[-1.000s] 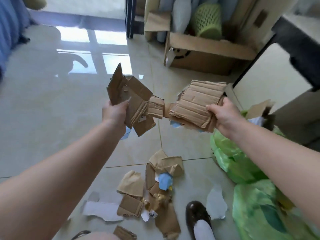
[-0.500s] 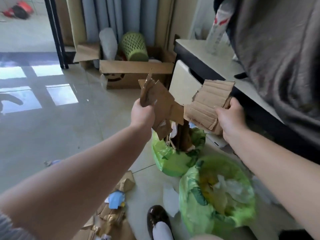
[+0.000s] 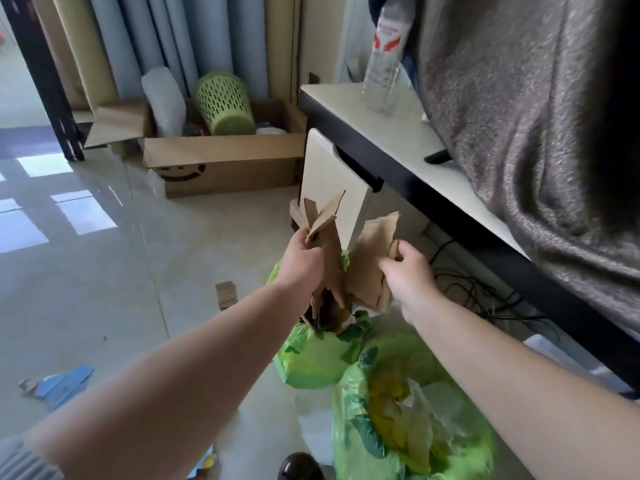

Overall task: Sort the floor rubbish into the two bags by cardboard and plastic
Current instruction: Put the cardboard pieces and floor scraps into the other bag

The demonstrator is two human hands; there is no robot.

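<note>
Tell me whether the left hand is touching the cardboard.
Touching. The head view shows the left hand with fingers closed around the cardboard pieces.

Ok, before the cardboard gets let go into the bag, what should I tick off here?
1. Left hand grips cardboard: ok.
2. Right hand grips its cardboard piece: ok.
3. Both loads over the far bag: ok.
4. Far bag already holds cardboard: ok.
5. Near bag holds plastic only: cannot tell.
6. Floor cleared: not ok, a scrap remains.
</note>
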